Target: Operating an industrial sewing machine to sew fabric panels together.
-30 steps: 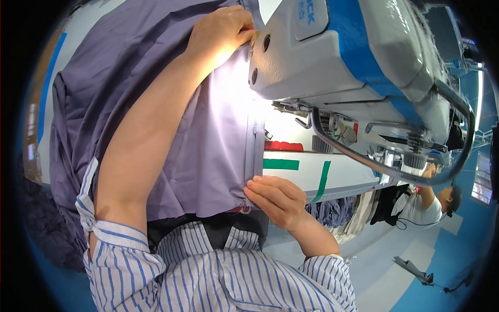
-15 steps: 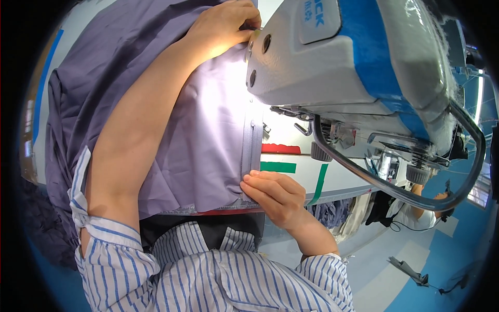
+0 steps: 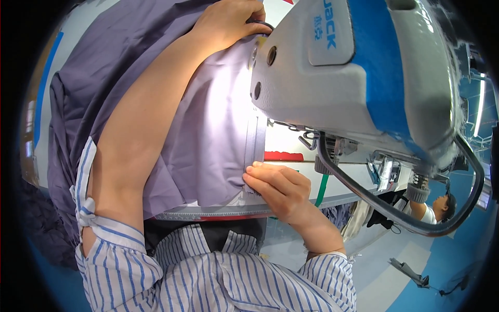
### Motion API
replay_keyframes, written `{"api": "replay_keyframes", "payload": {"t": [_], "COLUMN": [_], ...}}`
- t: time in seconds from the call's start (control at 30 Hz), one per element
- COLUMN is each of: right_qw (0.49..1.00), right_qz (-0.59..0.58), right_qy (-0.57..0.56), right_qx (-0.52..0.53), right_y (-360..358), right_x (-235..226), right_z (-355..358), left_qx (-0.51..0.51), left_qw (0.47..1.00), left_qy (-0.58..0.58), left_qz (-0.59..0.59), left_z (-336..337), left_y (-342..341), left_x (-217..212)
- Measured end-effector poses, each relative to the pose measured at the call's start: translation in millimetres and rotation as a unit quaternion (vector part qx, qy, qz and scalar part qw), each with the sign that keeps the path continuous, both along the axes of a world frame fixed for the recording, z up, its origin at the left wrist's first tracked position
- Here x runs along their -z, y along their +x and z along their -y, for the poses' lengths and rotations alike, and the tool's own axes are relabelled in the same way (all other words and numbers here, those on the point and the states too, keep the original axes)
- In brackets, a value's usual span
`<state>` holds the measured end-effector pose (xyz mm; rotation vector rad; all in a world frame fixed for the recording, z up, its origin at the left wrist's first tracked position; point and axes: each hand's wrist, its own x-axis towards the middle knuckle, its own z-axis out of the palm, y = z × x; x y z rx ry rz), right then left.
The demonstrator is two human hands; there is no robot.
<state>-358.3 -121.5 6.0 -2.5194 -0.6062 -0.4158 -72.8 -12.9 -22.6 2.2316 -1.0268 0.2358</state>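
Note:
A large piece of purple fabric (image 3: 200,140) lies under the head of a white and blue sewing machine (image 3: 306,88). Along its right edge runs a narrow zipper strip (image 3: 253,138), brightly lit beside the machine. My right hand (image 3: 280,190) pinches the near end of that edge between thumb and fingers. At the far side, my left hand (image 3: 234,21) has its fingers closed at the fabric beside the machine head; their tips are partly hidden. My left forearm reaches across the cloth. The needle area is concealed behind the machine head.
A bent metal guard bar (image 3: 384,203) juts from the machine's right side. A measuring tape (image 3: 208,214) runs along the table's front edge. Red tape (image 3: 283,156) and green tape (image 3: 322,188) mark the tabletop. Another person (image 3: 431,210) is at the far right.
The fabric and my right hand have shifted slightly away from me, baring more of the measuring tape. A small zipper pull seen earlier is now out of sight. The view has shifted slightly.

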Motion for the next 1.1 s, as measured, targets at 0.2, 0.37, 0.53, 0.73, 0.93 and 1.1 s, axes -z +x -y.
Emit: {"api": "replay_keyframes", "payload": {"t": [0.2,0.37,0.53,0.73,0.93,1.1], "right_qw": [0.999,0.999,0.998,0.997,0.996,0.985], "right_qz": [0.0,0.007,0.003,0.013,-0.066,-0.166], "right_qy": [-0.043,-0.047,-0.059,-0.074,-0.051,0.002], "right_qx": [-0.011,-0.018,-0.007,0.002,0.017,0.042], "right_y": [11.5,20.3,26.6,28.8,26.3,26.2], "right_x": [-10.2,-12.5,-16.0,-14.0,-11.8,-5.8], "right_z": [-1.6,-0.5,-1.3,-0.1,1.7,7.0], "left_qx": [0.014,0.0,0.001,-0.005,-0.01,0.0], "left_qw": [1.0,0.999,0.998,0.998,0.997,0.996], "left_qy": [-0.026,-0.036,-0.054,-0.058,-0.077,-0.09], "left_qz": [0.01,0.03,0.023,0.015,0.016,0.02], "left_z": [2.9,3.4,2.6,-0.2,0.2,2.4], "left_y": [10.9,19.9,22.8,26.2,37.6,43.6], "left_x": [1.9,-1.2,-9.6,-16.3,-15.2,-20.0]}}
